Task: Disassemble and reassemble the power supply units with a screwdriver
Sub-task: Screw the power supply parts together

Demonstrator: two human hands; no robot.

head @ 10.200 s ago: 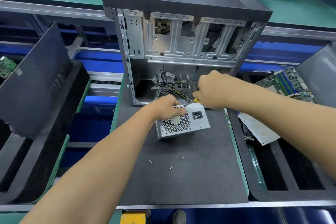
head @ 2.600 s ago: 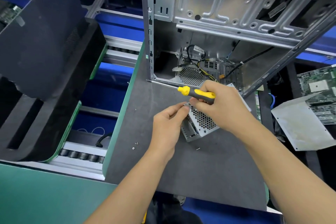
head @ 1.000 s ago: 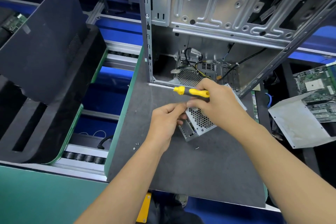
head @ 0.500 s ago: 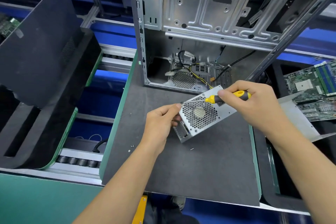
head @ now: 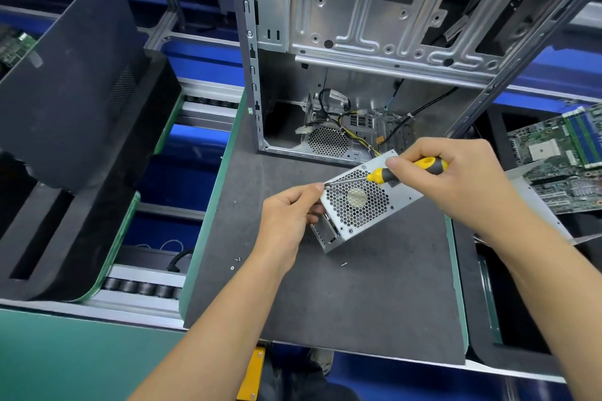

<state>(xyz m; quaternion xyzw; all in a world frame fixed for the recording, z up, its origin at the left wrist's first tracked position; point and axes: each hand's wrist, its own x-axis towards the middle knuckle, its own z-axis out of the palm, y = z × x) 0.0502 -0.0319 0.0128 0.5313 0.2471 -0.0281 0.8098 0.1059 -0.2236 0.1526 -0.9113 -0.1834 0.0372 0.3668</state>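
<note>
A silver power supply unit [head: 365,205] is seen tilted on a dark grey mat [head: 342,296], its perforated fan grille turned up toward the camera and its lower corner resting on the mat. It is steadied at its left edge by the left hand [head: 286,221], whose fingers are pinched together against the upper left corner of the housing. A screwdriver [head: 391,172] with a yellow and black handle is gripped in the right hand [head: 456,179], the fingers being wrapped closed round the handle; its shaft is laid across the grille and its tip is brought to the same upper left corner, right at the left fingertips. Whether a screw is held there cannot be told.

Directly behind the unit an opened computer case [head: 374,26] is stood upright on the mat, its bare metal frame looming over the work. A second perforated unit [head: 327,142] and loose yellow and black cables [head: 355,133] are seen inside its base, close to the held unit's far edge. Small loose screws [head: 343,264] are scattered on the mat, one just below the unit and others [head: 235,263] near the left wrist. A green circuit board [head: 560,153] is lying to the right, partly hidden by the right hand and forearm, and a black side panel [head: 71,81] is propped on the left.
</note>
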